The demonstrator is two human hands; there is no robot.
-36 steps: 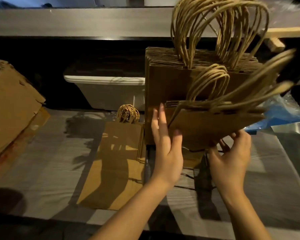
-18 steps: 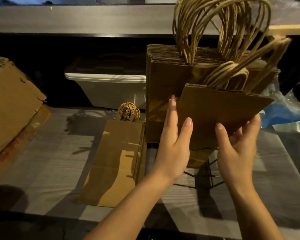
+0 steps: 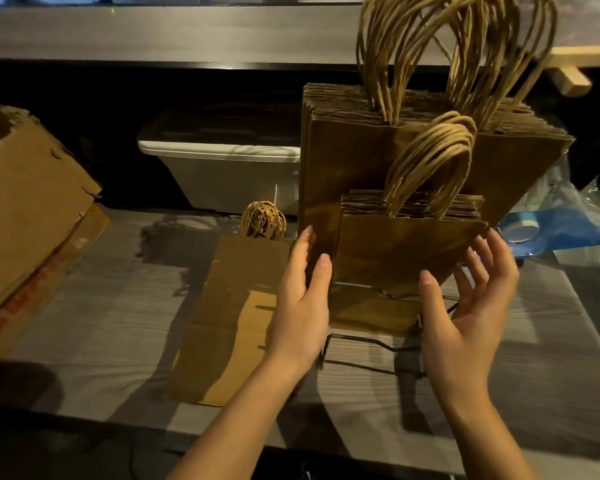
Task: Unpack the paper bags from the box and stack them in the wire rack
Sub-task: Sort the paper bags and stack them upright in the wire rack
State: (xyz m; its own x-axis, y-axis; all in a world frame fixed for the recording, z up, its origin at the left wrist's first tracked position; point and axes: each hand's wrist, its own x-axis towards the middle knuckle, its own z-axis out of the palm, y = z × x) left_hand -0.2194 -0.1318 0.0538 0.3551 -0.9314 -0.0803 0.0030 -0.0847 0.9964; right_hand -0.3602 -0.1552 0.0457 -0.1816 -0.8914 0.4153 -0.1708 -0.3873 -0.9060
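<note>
A small stack of brown paper bags [image 3: 406, 251] with twisted handles stands upright in the front of the black wire rack [image 3: 371, 346]. Behind it in the rack stands a taller stack of larger bags [image 3: 354, 161]. My left hand [image 3: 305, 306] lies flat, fingers straight, against the left edge of the stacks. My right hand [image 3: 471, 299] is spread at the small stack's right edge, thumb in front and fingers behind, without a tight grip. Another stack of bags [image 3: 236, 306] lies flat on the table, left of the rack. The cardboard box [image 3: 25, 202] sits at the far left.
A white plastic bin [image 3: 229, 174] stands behind the flat bags under a shelf. Blue plastic wrapping [image 3: 565, 220] lies to the right of the rack. The grey table [image 3: 118, 306] runs across the view.
The small stack, held tilted in both hands, has swung upright and dropped into the front of the rack. Both hands have loosened and now flank it.
</note>
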